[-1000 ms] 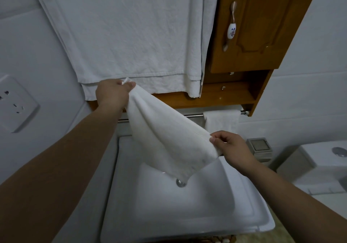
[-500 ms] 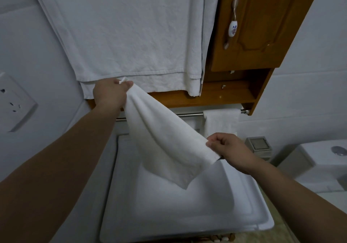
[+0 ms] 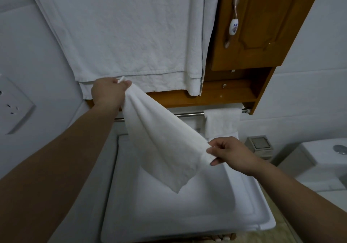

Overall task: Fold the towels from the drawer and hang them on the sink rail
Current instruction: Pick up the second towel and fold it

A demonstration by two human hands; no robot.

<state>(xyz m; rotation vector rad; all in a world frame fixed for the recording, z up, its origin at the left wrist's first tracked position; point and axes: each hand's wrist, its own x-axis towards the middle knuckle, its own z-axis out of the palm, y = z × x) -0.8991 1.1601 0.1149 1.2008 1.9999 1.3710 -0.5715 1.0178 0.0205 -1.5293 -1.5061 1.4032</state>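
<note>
From the head camera we look down on a small white terry towel (image 3: 163, 141) stretched on a slant across the middle of the frame, above the white ceramic sink (image 3: 187, 222). The left hand (image 3: 108, 92), in the upper centre-left, has its fingers curled round the towel's upper corner, gripping it. The right hand (image 3: 232, 154), at centre-right, pinches the lower corner between thumb and fingers. The cloth sags between them, and a loose point hangs over the basin.

Behind the towel we see the thin metal sink rail (image 3: 187, 114) running across the frame. A second folded white towel (image 3: 221, 122) is draped over its right end. A large white bath towel (image 3: 122, 36) fills the top of the frame, beside a brown wooden cabinet (image 3: 262, 26) with a porcelain-and-metal handle (image 3: 233, 22). We see a white wall socket (image 3: 11, 103) at the left edge and a white toilet tank (image 3: 328, 154) at the right.
</note>
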